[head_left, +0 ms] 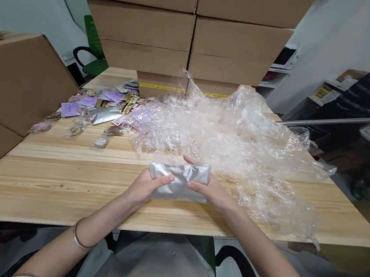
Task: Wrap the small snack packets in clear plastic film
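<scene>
A silver foil pouch (179, 190) is held level over the front part of the wooden table (67, 188). My left hand (145, 183) grips its left end, thumb on top. On the right end my right hand (214, 190) is closed the same way, and a finger shows behind the far edge. The fingers beneath the pouch are hidden. Just beyond it spreads a large heap of crumpled clear plastic bags (212, 128). To the left of that heap lie small wrapped packets (100, 142), purple cards (71, 109) and another silver pouch (104, 115).
Stacked cardboard boxes (143, 28) rise at the back of the table. Another large box (8, 89) stands along the left edge. A green chair (94, 54) is behind on the left. At the right are a metal bar (339, 121) and a dark patterned cloth (368, 91).
</scene>
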The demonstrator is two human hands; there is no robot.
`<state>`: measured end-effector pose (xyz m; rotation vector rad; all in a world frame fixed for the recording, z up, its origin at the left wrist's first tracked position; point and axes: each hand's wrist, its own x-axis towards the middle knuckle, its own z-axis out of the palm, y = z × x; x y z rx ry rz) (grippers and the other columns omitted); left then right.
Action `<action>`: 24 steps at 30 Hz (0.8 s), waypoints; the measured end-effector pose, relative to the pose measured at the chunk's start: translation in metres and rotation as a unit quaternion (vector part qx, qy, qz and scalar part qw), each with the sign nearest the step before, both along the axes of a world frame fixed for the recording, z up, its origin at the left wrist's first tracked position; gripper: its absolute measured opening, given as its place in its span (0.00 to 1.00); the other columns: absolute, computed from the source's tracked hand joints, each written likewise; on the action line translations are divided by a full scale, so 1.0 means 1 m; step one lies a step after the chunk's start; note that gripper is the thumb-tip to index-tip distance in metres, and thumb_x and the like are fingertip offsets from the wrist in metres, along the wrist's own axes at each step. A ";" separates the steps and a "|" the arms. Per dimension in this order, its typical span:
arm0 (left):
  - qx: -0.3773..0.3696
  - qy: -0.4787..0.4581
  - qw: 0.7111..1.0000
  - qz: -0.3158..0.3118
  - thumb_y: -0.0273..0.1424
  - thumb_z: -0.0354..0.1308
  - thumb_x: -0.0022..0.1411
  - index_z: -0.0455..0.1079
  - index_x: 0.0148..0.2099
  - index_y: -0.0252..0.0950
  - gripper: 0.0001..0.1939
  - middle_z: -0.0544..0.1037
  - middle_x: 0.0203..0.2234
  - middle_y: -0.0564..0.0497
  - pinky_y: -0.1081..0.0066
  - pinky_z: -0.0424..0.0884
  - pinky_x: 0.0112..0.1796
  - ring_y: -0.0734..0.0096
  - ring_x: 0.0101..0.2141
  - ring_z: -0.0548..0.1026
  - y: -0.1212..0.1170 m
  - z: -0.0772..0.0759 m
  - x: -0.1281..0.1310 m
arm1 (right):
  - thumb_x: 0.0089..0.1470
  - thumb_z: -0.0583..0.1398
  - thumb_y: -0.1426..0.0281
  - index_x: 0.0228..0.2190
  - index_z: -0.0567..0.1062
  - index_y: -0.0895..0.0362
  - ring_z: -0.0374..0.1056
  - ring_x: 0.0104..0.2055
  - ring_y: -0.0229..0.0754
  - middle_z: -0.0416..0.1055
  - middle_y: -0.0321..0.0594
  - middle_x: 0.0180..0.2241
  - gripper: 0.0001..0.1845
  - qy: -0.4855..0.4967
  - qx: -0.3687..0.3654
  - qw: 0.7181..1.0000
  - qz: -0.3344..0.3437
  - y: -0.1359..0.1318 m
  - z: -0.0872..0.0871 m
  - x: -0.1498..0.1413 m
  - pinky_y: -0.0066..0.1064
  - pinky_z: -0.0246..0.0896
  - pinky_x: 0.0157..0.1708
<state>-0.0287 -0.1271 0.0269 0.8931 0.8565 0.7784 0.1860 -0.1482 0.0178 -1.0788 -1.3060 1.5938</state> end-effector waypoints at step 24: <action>-0.018 -0.071 0.997 0.030 0.39 0.57 0.67 0.73 0.48 0.36 0.13 0.74 0.38 0.48 0.71 0.69 0.33 0.69 0.34 0.72 0.029 -0.018 0.002 | 0.61 0.31 0.84 0.51 0.67 0.66 0.69 0.40 0.29 0.56 0.57 0.61 0.31 -0.053 0.062 0.801 -0.593 0.191 0.101 0.252 0.24 0.64 0.30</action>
